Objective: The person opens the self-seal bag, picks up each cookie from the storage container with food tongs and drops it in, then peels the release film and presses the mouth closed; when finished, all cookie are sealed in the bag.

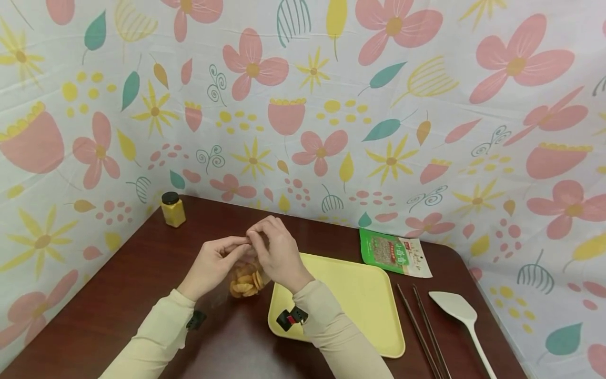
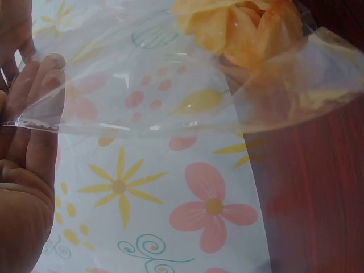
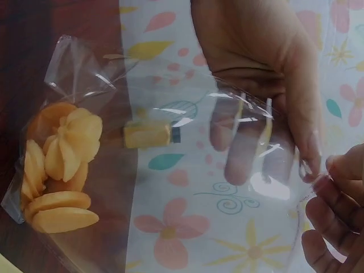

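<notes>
A transparent plastic bag (image 3: 187,170) of flower-shaped cookies (image 1: 246,284) hangs from both hands above the table, left of the yellow tray. My left hand (image 1: 215,266) pinches its top edge between thumb and fingers. Close beside it, fingertips nearly meeting, my right hand (image 1: 279,252) pinches the same edge. In the right wrist view the cookies (image 3: 65,165) lie bunched at the bag's bottom, and fingers of the left hand (image 3: 256,62) show through the film. From the left wrist, the left hand (image 2: 28,165) appears along the bag's edge.
The yellow tray (image 1: 352,300) lies partly under the right forearm. A yellow jar with a black lid (image 1: 173,209) stands at the back left. At the right are a green-and-white packet (image 1: 393,252), metal chopsticks (image 1: 421,331) and a white spatula (image 1: 454,307). Patterned cloth backs the table.
</notes>
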Motion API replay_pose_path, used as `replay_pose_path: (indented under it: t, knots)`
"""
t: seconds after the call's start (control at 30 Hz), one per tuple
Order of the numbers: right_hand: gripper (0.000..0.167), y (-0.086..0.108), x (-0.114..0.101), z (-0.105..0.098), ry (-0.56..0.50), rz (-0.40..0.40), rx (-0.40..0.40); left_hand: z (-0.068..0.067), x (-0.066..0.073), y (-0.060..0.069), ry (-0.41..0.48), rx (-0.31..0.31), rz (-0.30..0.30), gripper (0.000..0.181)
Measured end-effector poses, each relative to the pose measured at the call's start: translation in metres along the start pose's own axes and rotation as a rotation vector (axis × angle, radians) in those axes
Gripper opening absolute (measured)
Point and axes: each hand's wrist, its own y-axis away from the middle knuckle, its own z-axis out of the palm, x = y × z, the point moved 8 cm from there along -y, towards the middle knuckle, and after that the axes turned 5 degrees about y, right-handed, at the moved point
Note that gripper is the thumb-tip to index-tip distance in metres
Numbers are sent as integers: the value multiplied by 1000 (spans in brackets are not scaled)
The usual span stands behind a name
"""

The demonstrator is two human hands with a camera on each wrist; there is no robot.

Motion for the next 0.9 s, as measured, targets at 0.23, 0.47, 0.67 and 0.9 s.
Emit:
replay_pose_path:
  t: [0.23, 0.47, 0.67, 0.9]
  knots:
    - [13, -1, 7, -4, -73, 28, 45, 0, 0, -1, 52, 1, 3, 22]
    - [13, 0, 14, -8, -191, 71, 78, -3, -4, 0, 81, 23, -40, 24]
    - [11, 2, 20, -12, -221, 93, 136, -5, -3, 2, 76, 33, -73, 23]
    - [13, 3, 28, -22, -235, 159, 185, -6, 19, 3, 41, 47, -64, 22]
